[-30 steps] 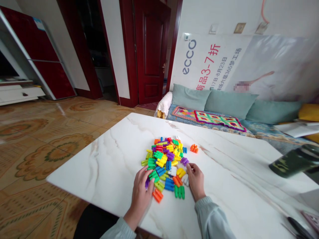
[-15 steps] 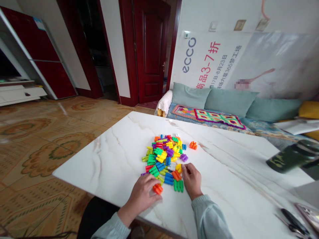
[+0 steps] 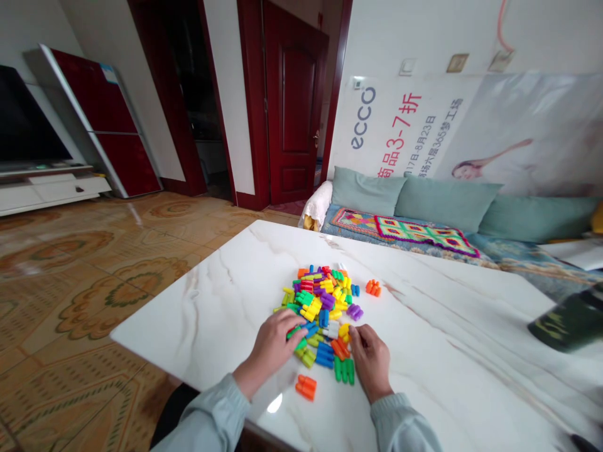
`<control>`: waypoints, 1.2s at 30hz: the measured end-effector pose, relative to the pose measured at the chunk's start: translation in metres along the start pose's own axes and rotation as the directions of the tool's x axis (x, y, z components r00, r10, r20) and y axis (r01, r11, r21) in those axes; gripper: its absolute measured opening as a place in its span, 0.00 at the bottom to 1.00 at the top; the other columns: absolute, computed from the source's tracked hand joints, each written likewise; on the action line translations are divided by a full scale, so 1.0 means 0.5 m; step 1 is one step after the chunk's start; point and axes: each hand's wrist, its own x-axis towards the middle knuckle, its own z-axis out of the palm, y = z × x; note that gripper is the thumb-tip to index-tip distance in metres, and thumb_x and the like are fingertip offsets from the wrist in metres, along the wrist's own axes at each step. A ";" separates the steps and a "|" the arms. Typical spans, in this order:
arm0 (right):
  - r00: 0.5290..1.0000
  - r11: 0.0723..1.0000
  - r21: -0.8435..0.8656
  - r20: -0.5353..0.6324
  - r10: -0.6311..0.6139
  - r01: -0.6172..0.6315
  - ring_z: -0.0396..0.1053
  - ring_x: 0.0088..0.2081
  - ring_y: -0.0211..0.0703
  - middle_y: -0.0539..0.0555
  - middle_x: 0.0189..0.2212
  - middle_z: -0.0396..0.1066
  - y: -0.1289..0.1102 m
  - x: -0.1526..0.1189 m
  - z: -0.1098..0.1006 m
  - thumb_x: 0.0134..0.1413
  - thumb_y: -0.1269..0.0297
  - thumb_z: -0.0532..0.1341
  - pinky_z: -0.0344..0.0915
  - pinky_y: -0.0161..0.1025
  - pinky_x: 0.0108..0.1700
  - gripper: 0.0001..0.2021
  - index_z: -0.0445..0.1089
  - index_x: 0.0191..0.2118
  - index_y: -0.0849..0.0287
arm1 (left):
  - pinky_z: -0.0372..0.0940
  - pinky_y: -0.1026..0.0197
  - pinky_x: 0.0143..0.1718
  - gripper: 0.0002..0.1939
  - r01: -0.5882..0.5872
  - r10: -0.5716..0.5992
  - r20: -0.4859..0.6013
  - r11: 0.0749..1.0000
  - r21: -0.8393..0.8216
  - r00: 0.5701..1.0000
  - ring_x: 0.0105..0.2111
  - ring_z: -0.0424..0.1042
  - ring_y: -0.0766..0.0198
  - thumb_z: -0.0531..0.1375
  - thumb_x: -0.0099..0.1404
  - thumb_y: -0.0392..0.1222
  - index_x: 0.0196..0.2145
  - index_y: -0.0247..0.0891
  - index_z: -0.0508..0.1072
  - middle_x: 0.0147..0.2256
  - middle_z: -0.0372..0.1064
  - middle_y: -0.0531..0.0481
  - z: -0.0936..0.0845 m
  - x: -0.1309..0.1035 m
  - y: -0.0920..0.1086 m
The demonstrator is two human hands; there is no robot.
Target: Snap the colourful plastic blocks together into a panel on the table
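Several bright plastic blocks lie heaped on the white marbled table (image 3: 226, 282). My left hand (image 3: 273, 344) reaches over the heap's near left side, its fingers curved over a green block (image 3: 298, 339); its grip is hard to make out. My right hand (image 3: 372, 359) is at the near right side, thumb and fingertips pinched on a yellow block (image 3: 345, 332). An orange block (image 3: 306, 387) lies apart near the front edge. Between the hands are a blue block (image 3: 325, 355), another orange block (image 3: 340, 348) and a green three-part block (image 3: 344, 370).
A single orange block (image 3: 374, 288) lies right of the heap. A dark green bottle (image 3: 568, 320) stands at the table's right side. Behind the table is a sofa with teal cushions (image 3: 443, 202). Part of a dark object shows at the lower right corner.
My left hand has moved from beside the orange block up to the green block on the heap, leaving the orange one on the table. My right hand stays at the yellow block. The view has shifted.
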 end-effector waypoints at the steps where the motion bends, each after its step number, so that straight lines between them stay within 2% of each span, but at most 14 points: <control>1: 1.000 1.000 0.005 0.000 0.000 0.000 0.58 0.22 0.35 0.48 0.22 0.62 0.001 0.000 0.001 0.65 0.48 0.49 0.54 0.33 0.27 0.23 0.62 0.24 0.57 | 0.68 0.58 0.46 0.10 0.017 -0.017 -0.022 1.000 0.005 1.000 0.42 0.72 0.60 0.56 0.67 0.39 0.43 0.42 0.77 0.41 0.73 0.48 -0.001 0.041 -0.018; 3: 1.000 1.000 0.014 0.003 -0.007 0.007 0.59 0.22 0.35 0.48 0.21 0.61 0.004 0.000 0.002 0.65 0.49 0.50 0.54 0.33 0.27 0.22 0.62 0.24 0.57 | 0.66 0.58 0.51 0.14 0.089 -0.088 -0.024 0.995 0.048 0.996 0.46 0.71 0.60 0.55 0.65 0.32 0.46 0.41 0.75 0.45 0.72 0.46 0.007 0.124 -0.060; 6: 1.000 0.999 0.022 0.005 -0.027 0.027 0.59 0.22 0.35 0.48 0.22 0.61 0.006 0.000 0.004 0.65 0.51 0.51 0.54 0.33 0.27 0.21 0.62 0.24 0.57 | 0.62 0.56 0.56 0.22 0.123 -0.123 -0.015 0.989 0.076 0.992 0.51 0.69 0.58 0.55 0.59 0.24 0.50 0.35 0.73 0.48 0.71 0.42 0.037 0.229 -0.120; 9: 0.999 0.999 0.029 -0.004 -0.042 0.042 0.59 0.22 0.35 0.48 0.22 0.61 0.008 0.001 0.006 0.66 0.53 0.51 0.54 0.33 0.26 0.20 0.61 0.24 0.57 | 0.61 0.56 0.58 0.27 0.139 -0.140 0.004 0.987 0.078 0.990 0.53 0.68 0.58 0.53 0.55 0.19 0.52 0.30 0.72 0.51 0.70 0.39 0.073 0.296 -0.157; 11: 0.999 0.999 0.033 -0.012 -0.040 0.041 0.59 0.22 0.35 0.48 0.22 0.61 0.008 0.002 0.008 0.66 0.53 0.51 0.54 0.33 0.26 0.21 0.61 0.23 0.57 | 0.60 0.56 0.59 0.27 0.141 -0.141 0.005 0.988 0.070 0.990 0.54 0.68 0.58 0.52 0.55 0.19 0.52 0.30 0.72 0.52 0.70 0.39 0.094 0.323 -0.165; 14: 1.000 0.999 0.032 -0.015 -0.026 0.026 0.59 0.21 0.35 0.48 0.21 0.61 0.006 0.004 0.008 0.66 0.53 0.50 0.53 0.33 0.25 0.21 0.61 0.22 0.56 | 0.60 0.57 0.59 0.21 0.106 -0.107 0.034 0.993 0.047 0.994 0.51 0.70 0.59 0.53 0.60 0.25 0.48 0.33 0.76 0.49 0.73 0.42 0.121 0.350 -0.152; 18: 0.999 0.999 0.034 -0.027 -0.025 0.026 0.58 0.21 0.35 0.47 0.21 0.60 0.005 0.005 0.007 0.66 0.53 0.50 0.52 0.33 0.25 0.22 0.61 0.22 0.57 | 0.64 0.60 0.54 0.14 0.014 -0.015 0.146 1.000 0.012 0.989 0.46 0.74 0.61 0.55 0.64 0.35 0.42 0.37 0.79 0.43 0.77 0.47 0.155 0.375 -0.111; 21: 1.000 0.999 0.044 -0.028 -0.011 0.012 0.57 0.21 0.34 0.48 0.21 0.60 0.006 0.003 0.007 0.66 0.54 0.51 0.52 0.33 0.25 0.21 0.61 0.22 0.57 | 0.63 0.61 0.54 0.14 -0.041 0.037 0.222 0.999 0.013 0.974 0.46 0.73 0.60 0.57 0.63 0.38 0.44 0.38 0.79 0.44 0.77 0.47 0.178 0.385 -0.078; 24: 1.000 0.998 0.057 -0.017 0.006 -0.005 0.57 0.21 0.34 0.47 0.21 0.60 0.006 0.002 0.008 0.66 0.54 0.51 0.52 0.32 0.25 0.21 0.60 0.22 0.57 | 0.62 0.60 0.55 0.20 -0.077 0.061 0.297 0.996 0.043 0.953 0.50 0.71 0.58 0.62 0.60 0.42 0.51 0.40 0.75 0.50 0.73 0.47 0.193 0.387 -0.053; 27: 1.000 0.998 0.059 -0.008 -0.002 0.003 0.57 0.21 0.34 0.47 0.21 0.59 0.004 0.003 0.008 0.66 0.54 0.50 0.52 0.32 0.25 0.22 0.59 0.22 0.57 | 0.61 0.58 0.57 0.24 -0.087 0.045 0.366 0.991 0.099 0.930 0.52 0.70 0.55 0.62 0.60 0.45 0.55 0.43 0.72 0.53 0.70 0.46 0.202 0.389 -0.035; 30: 1.000 0.998 0.061 -0.014 -0.010 0.010 0.57 0.21 0.34 0.47 0.21 0.59 0.003 0.005 0.009 0.66 0.54 0.50 0.51 0.32 0.25 0.22 0.58 0.22 0.57 | 0.61 0.55 0.57 0.17 -0.072 -0.002 0.404 0.983 0.168 0.915 0.52 0.69 0.57 0.57 0.67 0.43 0.52 0.44 0.73 0.52 0.70 0.46 0.214 0.406 -0.021; 33: 0.999 0.997 0.078 -0.032 -0.013 0.016 0.57 0.21 0.34 0.47 0.20 0.58 0.004 0.005 0.011 0.66 0.54 0.50 0.52 0.32 0.24 0.22 0.58 0.21 0.57 | 0.65 0.49 0.53 0.14 -0.039 -0.066 0.417 0.970 0.239 0.906 0.50 0.70 0.57 0.56 0.69 0.44 0.50 0.40 0.72 0.51 0.69 0.45 0.230 0.438 -0.013; 36: 0.999 0.996 0.088 -0.039 -0.009 0.012 0.57 0.21 0.34 0.47 0.20 0.59 0.007 0.003 0.014 0.66 0.55 0.51 0.52 0.32 0.24 0.22 0.58 0.21 0.57 | 0.68 0.47 0.48 0.17 0.004 -0.142 0.435 0.953 0.302 0.889 0.48 0.70 0.56 0.58 0.69 0.46 0.52 0.37 0.69 0.52 0.67 0.43 0.248 0.473 -0.010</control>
